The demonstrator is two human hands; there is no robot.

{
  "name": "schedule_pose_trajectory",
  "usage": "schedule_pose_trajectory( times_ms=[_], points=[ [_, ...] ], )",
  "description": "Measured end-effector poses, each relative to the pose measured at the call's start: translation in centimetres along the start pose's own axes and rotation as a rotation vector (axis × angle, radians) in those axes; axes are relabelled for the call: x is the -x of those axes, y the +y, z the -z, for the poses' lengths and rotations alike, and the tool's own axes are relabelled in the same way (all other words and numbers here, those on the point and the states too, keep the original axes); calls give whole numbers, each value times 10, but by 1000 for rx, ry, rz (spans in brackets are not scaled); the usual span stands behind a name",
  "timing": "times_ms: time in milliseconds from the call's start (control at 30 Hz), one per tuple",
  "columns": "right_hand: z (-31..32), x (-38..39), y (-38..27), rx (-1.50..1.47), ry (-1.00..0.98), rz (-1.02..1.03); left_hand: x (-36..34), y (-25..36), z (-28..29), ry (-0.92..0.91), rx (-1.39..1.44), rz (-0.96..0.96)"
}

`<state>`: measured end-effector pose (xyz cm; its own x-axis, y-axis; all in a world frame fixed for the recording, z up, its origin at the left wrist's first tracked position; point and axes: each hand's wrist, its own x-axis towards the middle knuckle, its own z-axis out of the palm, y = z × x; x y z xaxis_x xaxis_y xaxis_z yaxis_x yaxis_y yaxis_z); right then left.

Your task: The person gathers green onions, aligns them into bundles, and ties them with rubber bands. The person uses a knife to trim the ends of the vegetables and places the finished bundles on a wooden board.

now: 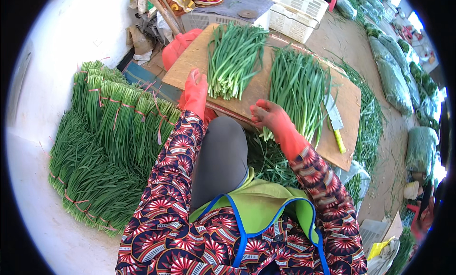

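Note:
Two loose piles of long green leaves with pale stems, like garlic chives, lie on a wooden board (190,59). My left hand (194,93), in a red rubber glove, is at the board's near left edge, beside the left chive pile (237,56). Its fingers point up and hold nothing. My right hand (275,120), gloved alike, hovers by the stem end of the right chive pile (299,85). Its fingers are loosely bent and apart, with nothing seen in them. A knife (335,120) with a yellow-green handle rests on the board, right of that pile.
Tied chive bunches (109,128) are stacked against the white wall on my left. Loose leaves (368,118) cover the floor right of the board. White plastic crates (297,18) stand beyond it. Filled plastic bags (392,80) line the far right.

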<state>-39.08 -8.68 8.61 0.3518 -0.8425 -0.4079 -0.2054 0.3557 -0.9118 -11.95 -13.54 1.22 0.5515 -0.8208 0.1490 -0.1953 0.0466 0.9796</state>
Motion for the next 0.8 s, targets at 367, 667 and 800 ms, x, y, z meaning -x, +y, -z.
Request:
schedule_pose_trajectory(
  times_ms=[367,667,800],
  points=[
    [-83,-113,-48,133,357,-414,-10,-22,-32,-169,-132,140],
    [-33,-146,-19,-44,188,-435,-6,-23,-41,-99,-370,44],
    [-25,-148,-13,-110,117,-423,-5,-15,-41,-96,-462,54]
  ],
)
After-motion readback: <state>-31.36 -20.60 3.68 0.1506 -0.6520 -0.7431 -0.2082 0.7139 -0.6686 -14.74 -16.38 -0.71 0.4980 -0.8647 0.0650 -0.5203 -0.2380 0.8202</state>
